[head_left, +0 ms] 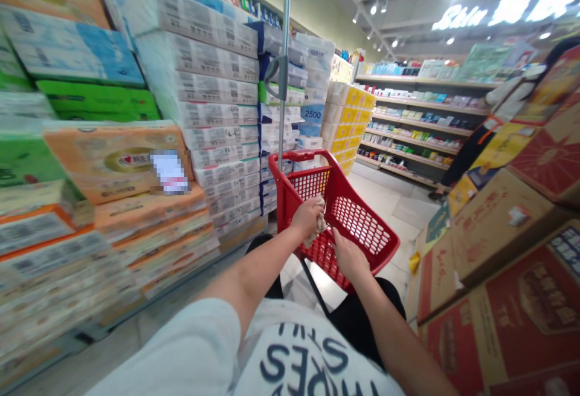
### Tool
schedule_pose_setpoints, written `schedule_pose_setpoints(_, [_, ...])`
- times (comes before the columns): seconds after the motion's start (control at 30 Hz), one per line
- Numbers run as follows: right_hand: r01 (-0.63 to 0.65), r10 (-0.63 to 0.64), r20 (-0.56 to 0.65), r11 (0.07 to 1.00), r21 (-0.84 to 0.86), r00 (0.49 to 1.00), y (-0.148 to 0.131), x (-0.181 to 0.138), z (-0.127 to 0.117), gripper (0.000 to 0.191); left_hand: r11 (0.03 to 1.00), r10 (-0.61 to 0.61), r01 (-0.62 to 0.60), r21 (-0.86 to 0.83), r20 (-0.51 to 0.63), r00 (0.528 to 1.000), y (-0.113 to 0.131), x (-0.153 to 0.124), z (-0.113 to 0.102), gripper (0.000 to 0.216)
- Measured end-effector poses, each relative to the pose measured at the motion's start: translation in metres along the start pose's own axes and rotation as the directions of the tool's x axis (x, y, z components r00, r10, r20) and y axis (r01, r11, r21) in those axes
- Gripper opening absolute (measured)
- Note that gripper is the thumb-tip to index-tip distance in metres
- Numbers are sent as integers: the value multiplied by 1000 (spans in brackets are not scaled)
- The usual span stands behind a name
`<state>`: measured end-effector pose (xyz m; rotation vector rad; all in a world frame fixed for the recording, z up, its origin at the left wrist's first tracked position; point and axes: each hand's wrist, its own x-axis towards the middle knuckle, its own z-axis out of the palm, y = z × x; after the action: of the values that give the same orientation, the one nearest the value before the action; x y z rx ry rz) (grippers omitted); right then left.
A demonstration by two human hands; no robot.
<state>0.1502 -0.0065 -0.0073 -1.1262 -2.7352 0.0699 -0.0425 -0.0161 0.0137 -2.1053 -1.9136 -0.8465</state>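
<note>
A red plastic shopping basket with perforated sides stands tilted in front of my knees. My left hand is closed around a crumpled beige cloth over the near left part of the basket. To the right of it, my right hand is held out with its fingers extended, at the near side of the basket; whether it touches the plastic I cannot tell. Nothing shows in the right hand. A dark bar runs below the basket between my legs.
Stacked tissue packs rise on the left, with orange packs closer by. A metal pole with a grey loop stands behind the basket. Cardboard cartons line the right. Farther back are shelves and a person in dark trousers.
</note>
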Motion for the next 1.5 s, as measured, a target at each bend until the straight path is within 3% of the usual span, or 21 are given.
schedule_pose_setpoints(0.1, [9,-9,4,1000,6,1000,1,0,1,57,984,71,-80,161,60,996,18,-21,17,39])
schedule_pose_setpoints(0.17, [6,-6,3,1000,9,1000,2,1,3,58,973,119,-125,192,43,992,21,-30,24,47])
schedule_pose_setpoints(0.33, [-2,2,-17,1000,0,1000,3,1,6,54,916,347,-364,167,121,930,-9,-22,22,37])
schedule_pose_setpoints(0.5, [17,-18,-57,1000,-15,998,4,4,9,53,953,205,-205,223,23,979,-24,-19,37,47])
schedule_pose_setpoints(0.67, [21,-31,-88,994,-104,996,7,7,15,52,919,323,-331,213,71,944,-21,-23,44,46])
schedule_pose_setpoints(0.87, [35,-47,-101,992,-120,994,10,7,16,53,936,250,-246,250,17,968,-19,-17,35,40])
schedule_pose_setpoints(1.03, [35,-49,-106,991,-133,993,9,7,15,53,913,362,-375,159,102,926,-5,-19,38,37])
schedule_pose_setpoints(1.27, [44,-60,-128,992,-122,990,14,8,22,52,958,206,-218,185,82,975,-7,-15,32,40])
schedule_pose_setpoints(1.4, [49,-63,-131,993,-107,989,14,8,22,52,943,277,-289,165,95,956,3,-19,40,37])
schedule_pose_setpoints(1.5, [40,-53,-132,995,-96,990,13,8,21,52,941,279,-296,161,122,952,-1,-13,29,34])
